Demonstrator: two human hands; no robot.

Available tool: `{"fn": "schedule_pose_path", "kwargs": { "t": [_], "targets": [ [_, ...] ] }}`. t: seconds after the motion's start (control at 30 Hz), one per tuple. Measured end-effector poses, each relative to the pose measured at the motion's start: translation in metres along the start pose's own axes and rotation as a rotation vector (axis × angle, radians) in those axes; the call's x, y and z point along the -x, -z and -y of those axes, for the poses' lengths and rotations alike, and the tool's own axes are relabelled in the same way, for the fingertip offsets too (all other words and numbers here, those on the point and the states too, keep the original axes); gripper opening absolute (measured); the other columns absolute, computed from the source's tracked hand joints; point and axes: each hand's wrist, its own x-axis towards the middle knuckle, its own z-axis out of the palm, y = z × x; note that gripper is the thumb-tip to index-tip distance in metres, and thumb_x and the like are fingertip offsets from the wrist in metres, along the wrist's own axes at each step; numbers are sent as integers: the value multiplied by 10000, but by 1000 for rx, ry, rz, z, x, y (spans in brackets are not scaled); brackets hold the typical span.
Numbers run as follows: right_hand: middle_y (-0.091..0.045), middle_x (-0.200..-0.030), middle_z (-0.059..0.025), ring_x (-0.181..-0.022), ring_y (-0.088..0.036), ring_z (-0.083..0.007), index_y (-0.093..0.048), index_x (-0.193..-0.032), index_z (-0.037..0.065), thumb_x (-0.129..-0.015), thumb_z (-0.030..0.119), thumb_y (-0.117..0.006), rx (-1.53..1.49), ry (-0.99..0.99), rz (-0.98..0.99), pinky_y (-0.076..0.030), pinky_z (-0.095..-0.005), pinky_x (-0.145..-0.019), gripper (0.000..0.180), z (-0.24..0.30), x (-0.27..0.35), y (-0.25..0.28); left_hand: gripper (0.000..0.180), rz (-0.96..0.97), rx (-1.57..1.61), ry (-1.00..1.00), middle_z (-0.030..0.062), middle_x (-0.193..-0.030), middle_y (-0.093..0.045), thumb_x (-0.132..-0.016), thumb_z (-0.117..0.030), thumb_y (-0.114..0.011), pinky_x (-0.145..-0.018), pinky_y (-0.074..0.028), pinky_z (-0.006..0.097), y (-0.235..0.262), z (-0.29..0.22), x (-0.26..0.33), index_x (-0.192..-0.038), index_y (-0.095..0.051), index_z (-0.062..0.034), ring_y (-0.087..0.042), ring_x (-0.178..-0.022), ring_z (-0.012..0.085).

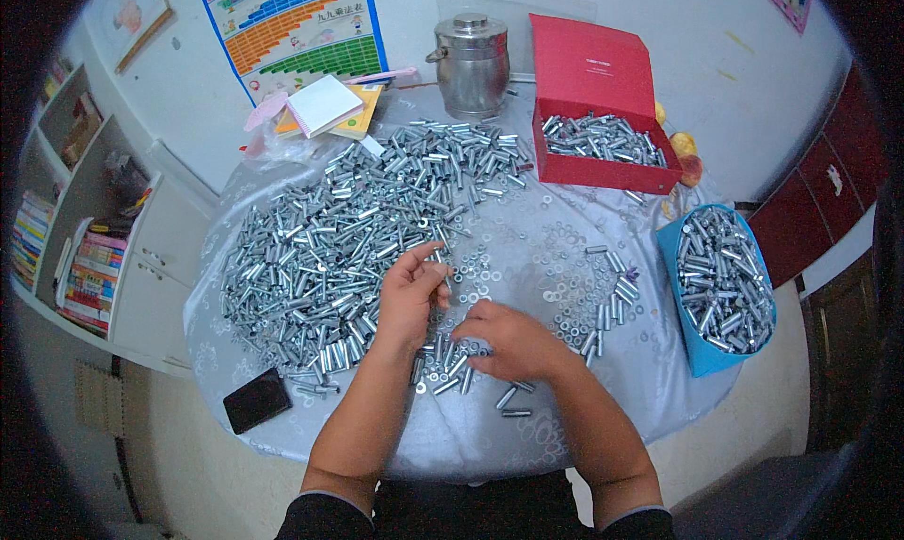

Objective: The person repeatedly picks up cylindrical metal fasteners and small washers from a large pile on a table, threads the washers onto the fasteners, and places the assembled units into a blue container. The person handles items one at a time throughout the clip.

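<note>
My left hand [412, 297] is raised at the right edge of a big heap of silvery metal tubes and rods [311, 267]. Its fingers curl toward the thumb, and whatever they pinch is too small to make out. My right hand [516, 342] hangs over a small group of metal tubes [450, 369] and washers close to my body. Thumb and fingers of that hand are bent but apart, with nothing visible between them. Loose washers [570, 328] are scattered to its right, and a row of short tubes [617, 300] lies beyond them.
An open red box [607, 173] of metal pieces stands at the back right. Right of the table's middle, a blue bin [702, 347] holds assembled-looking metal pieces. A steel canister [473, 69], notebooks [325, 105] and a black phone [256, 402] also sit on the cloth-covered table [650, 389].
</note>
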Motion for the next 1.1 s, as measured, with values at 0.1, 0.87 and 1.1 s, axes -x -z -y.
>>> {"fn": "schedule_pose_path", "kwargs": {
  "t": [0.1, 0.87, 1.1],
  "targets": [
    [-575, -1006, -115, -951, -588, -322, -645, -1025, 104, -748, 141, -707, 34, 18, 67, -491, -416, -818, 286, 4, -2, -5, 317, -7, 69, 20, 75, -854, -651, -888, -34, -588, -540, -491, 226, 1, 3, 0, -1201, -552, 10, -573, -616, 107],
    [-611, -860, -180, -821, -605, -367, -650, -926, 38, -859, 257, -592, -4, -289, -325, -477, -453, -732, 236, -12, -2, 11, 218, -31, 193, -53, 149, -962, -669, -898, -39, -577, -676, -573, 294, -2, 17, 5, -1112, -547, -5, -663, -759, 190],
    [-611, -848, -182, -816, -601, -372, -648, -932, 39, -871, 262, -569, -50, -307, -328, -471, -463, -727, 245, -10, -3, 11, 224, -9, 38, -90, 112, -949, -683, -913, -62, -577, -713, -553, 270, -7, 21, 8, -1125, -591, 10, -656, -790, 158]
  ]
}}
